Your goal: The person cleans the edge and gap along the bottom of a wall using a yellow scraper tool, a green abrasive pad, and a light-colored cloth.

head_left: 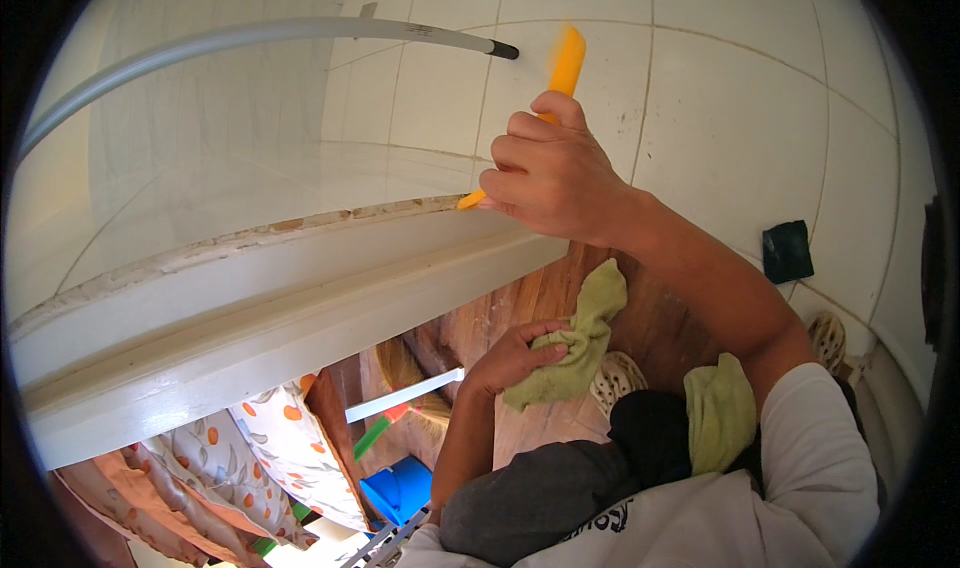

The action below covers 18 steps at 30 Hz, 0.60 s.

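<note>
My right hand (548, 168) is closed around a slim yellow tool (569, 60), one end sticking out above my fist and a narrow tip showing below it. That tip is at the end of a rough, chipped edge (350, 214) along the white ledge. The tool's exact kind is not clear, and my fingers cover its middle. Lower down, my left hand (522, 360) grips a light green cloth (590, 328) that hangs bunched above the brown floor. Another green cloth (720, 413) lies draped over my dark-clothed leg.
A silver pole (300, 30) with a black tip crosses the upper left in front of white tiles (740, 98). A dark green scouring pad (787, 251) lies at the right. Lower left are a patterned curtain (290, 438), a blue bucket (398, 490) and brooms (400, 366).
</note>
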Motion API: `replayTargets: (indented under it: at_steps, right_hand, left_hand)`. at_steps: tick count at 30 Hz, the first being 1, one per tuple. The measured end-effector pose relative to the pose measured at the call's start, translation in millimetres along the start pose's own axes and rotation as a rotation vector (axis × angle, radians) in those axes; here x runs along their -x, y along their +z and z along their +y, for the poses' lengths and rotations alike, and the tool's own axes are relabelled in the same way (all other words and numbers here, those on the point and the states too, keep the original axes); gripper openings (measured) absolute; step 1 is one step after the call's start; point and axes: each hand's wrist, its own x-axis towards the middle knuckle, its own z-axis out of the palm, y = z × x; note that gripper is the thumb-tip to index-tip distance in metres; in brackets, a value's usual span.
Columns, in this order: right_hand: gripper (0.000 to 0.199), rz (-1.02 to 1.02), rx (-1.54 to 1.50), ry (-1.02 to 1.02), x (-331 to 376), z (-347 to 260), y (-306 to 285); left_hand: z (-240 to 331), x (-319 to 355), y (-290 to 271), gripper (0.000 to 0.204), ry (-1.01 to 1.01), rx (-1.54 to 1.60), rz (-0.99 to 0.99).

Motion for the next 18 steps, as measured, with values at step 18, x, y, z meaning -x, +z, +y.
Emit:
replayTargets:
  at_steps: [18]
  right_hand:
    - [0.016, 0.021, 0.0, -0.029, -4.2, 1.2, 2.7]
  left_hand:
    - [1.9, -0.9, -1.4, 0.035, -0.031, -0.034, -0.006]
